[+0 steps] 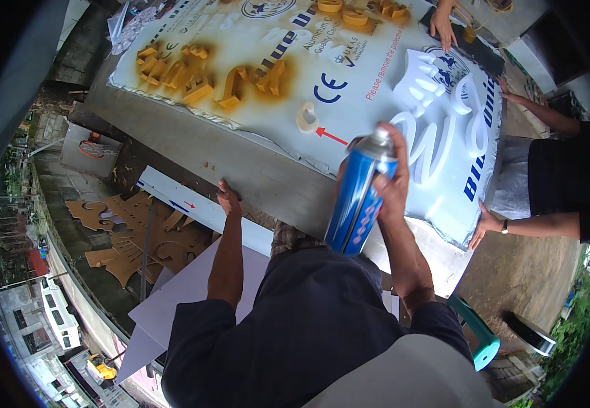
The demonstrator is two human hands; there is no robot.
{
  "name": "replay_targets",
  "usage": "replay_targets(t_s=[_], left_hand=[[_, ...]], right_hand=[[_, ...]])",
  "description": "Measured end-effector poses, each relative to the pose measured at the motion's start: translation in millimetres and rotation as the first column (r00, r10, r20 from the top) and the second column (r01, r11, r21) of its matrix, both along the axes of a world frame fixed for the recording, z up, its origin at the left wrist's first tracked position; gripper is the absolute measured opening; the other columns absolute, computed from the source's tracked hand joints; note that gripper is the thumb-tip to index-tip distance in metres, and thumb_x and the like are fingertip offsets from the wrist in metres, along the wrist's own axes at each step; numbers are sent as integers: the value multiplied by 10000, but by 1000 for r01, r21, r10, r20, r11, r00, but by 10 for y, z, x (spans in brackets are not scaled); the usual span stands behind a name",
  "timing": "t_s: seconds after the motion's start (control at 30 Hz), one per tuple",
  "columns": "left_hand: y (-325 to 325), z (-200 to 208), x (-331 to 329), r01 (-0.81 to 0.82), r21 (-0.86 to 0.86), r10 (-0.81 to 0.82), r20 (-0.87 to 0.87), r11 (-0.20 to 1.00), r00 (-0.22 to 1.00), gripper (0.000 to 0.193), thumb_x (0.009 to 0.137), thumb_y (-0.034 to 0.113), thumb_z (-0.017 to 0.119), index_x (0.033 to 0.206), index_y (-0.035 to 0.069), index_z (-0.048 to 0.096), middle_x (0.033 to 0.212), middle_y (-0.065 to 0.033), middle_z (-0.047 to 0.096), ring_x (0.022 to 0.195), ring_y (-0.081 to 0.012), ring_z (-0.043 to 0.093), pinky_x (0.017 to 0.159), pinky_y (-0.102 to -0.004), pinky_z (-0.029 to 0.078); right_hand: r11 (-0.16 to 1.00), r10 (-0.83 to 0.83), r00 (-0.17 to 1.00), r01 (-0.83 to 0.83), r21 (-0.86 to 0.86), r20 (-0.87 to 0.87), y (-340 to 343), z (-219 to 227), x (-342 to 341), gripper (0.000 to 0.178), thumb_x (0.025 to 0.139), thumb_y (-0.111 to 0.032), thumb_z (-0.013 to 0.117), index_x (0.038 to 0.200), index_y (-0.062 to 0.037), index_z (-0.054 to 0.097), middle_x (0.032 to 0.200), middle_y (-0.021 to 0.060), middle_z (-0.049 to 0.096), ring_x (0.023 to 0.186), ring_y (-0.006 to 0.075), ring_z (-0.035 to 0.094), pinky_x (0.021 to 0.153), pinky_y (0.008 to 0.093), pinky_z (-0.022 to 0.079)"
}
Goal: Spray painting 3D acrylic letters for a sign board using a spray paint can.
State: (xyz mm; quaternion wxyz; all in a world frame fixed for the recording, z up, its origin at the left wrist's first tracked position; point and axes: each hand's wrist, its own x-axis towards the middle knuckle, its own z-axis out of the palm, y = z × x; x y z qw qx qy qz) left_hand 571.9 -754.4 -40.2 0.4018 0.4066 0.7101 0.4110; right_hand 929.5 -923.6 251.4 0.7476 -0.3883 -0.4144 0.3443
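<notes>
My right hand grips a blue spray can with a silver top, held tilted above the near edge of a printed white sheet. My left hand is empty, fingers apart, at the near edge of the grey table. Gold-painted raised letters stand on the sheet, with brown overspray around them. A small cream curved piece lies nearer to me. White unpainted shapes and a white crown-like piece are right of the can.
At the right a co-worker's hands touch the sheet's edge; another person's hand reaches in from the top. Brown cut-out panels, a long white strip and pale boards lie below the table. A green stool stands lower right.
</notes>
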Motion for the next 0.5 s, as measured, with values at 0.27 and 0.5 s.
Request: replay_targets(t_s=[0.27,0.5], left_hand=[[32,119,48,26,-168,-9,99,985,995,796,967,675,485,1212,-70,626,1135,-259,643,887,-375,708,606,-438,583],[-292,962,245,223,126,-187,-246,967,951,573,1011,455,548,1213,-76,620,1144,-208,661,921,-344,639,798,-447,509]], right_hand=[[991,-134,916,123,-54,-378,252,461,-53,766,844,-255,753,1481,-130,345,1031,179,640,742,251,717,674,391,633],[985,-135,869,68,-156,-475,323,424,16,745,830,-264,753,1479,-103,425,1064,120,629,969,193,658,828,308,572]])
